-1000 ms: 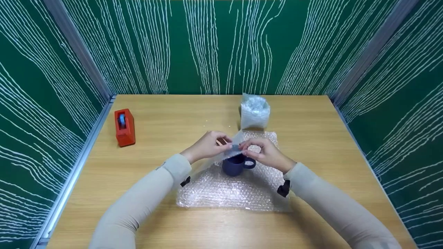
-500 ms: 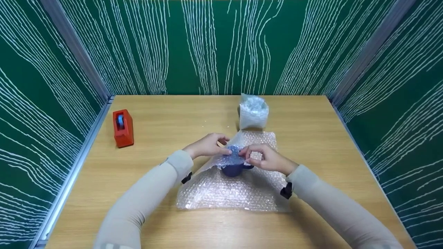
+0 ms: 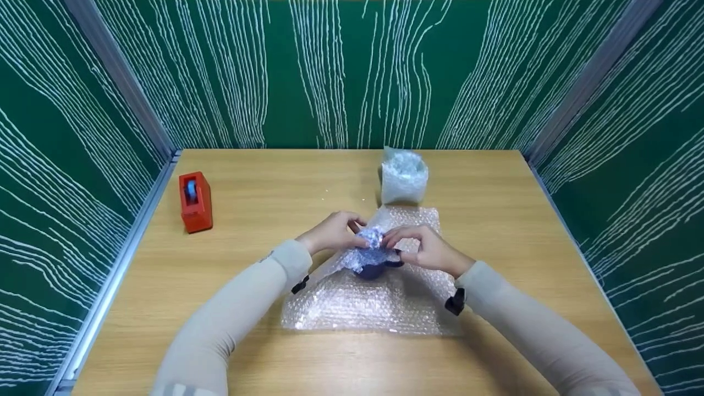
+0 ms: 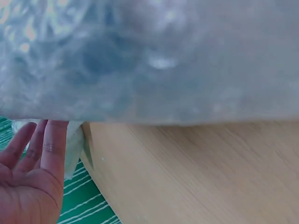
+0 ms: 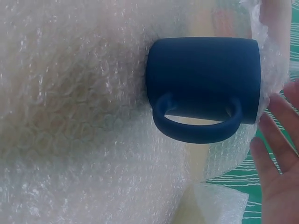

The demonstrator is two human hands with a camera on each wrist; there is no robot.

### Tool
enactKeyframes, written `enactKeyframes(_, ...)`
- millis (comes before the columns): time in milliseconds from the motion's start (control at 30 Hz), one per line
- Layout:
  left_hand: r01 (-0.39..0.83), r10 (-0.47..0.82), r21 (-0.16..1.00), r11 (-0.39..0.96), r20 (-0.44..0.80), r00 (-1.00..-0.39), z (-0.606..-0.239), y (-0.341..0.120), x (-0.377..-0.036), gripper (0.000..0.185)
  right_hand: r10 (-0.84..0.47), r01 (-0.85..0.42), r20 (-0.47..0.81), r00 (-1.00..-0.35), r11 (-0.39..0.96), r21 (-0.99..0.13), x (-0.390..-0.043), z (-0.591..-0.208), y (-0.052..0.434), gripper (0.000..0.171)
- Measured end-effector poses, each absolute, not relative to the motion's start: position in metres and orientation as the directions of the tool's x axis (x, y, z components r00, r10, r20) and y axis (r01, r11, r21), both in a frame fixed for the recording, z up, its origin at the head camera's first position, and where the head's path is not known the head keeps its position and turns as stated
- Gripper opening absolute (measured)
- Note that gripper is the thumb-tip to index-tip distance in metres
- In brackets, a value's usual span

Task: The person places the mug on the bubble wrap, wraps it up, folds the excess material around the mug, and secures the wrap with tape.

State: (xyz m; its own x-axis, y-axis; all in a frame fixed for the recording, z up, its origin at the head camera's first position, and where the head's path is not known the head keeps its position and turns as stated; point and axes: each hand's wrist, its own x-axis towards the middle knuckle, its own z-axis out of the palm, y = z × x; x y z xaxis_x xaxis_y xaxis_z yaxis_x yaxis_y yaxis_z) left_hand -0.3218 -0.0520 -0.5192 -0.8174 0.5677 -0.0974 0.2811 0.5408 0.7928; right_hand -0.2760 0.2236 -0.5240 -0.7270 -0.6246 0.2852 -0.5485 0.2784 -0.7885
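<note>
A dark blue mug (image 5: 203, 79) stands on a sheet of bubble wrap (image 3: 363, 308), its handle toward my right side. One corner of the sheet is folded over the mug's mouth and looks crumpled there. My left hand (image 3: 334, 230) touches this flap from the left with its thumb, fingers beyond it; in the left wrist view the fingers (image 4: 53, 144) are fairly straight and their tips are hidden by the wrap. From the right, my right hand (image 3: 421, 247) touches the flap at the mug's rim, its fingers (image 5: 275, 135) loosely extended. The mug's inside is covered.
A bubble-wrapped bundle (image 3: 404, 179) stands just behind the sheet. Toward the left back of the wooden table (image 3: 264, 187) is a red tape dispenser (image 3: 196, 203) with a blue roll. Green panels (image 3: 352, 71) with white lines enclose the back and sides.
The bubble wrap flap has come down over the mug's mouth and crumpled inward. Both hands have lowered slightly with it, and the fingers have loosened from the flap's edge.
</note>
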Motion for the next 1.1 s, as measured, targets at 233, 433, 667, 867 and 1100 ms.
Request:
enactKeyframes(233,0.290,0.549,0.795,0.532,-0.064,-0.833,-0.520,-0.046,-0.321,0.039,-0.532,-0.527,0.293,-0.794,0.363,-0.769,-0.280,-0.523,0.222,0.028)
enactKeyframes(433,0.280,0.514,0.812,0.513,-0.029,-0.857,-0.522,-0.043,-0.320,0.025,-0.491,-0.491,0.268,-0.829,0.411,-0.768,-0.285,-0.524,0.212,0.027)
enactKeyframes(667,0.271,0.455,0.794,0.544,-0.008,-0.890,-0.526,-0.037,-0.319,0.014,-0.478,-0.495,0.264,-0.838,0.461,-0.736,-0.296,-0.525,0.201,0.034)
enactKeyframes(867,0.297,0.426,0.765,0.572,0.032,-0.904,-0.530,-0.035,-0.318,0.008,-0.470,-0.467,0.211,-0.857,0.535,-0.704,-0.302,-0.526,0.192,0.043)
enactKeyframes(1100,0.346,0.427,0.739,0.578,0.088,-0.900,-0.531,-0.034,-0.316,0.005,-0.440,-0.431,0.178,-0.880,0.583,-0.689,-0.307,-0.528,0.182,0.042)
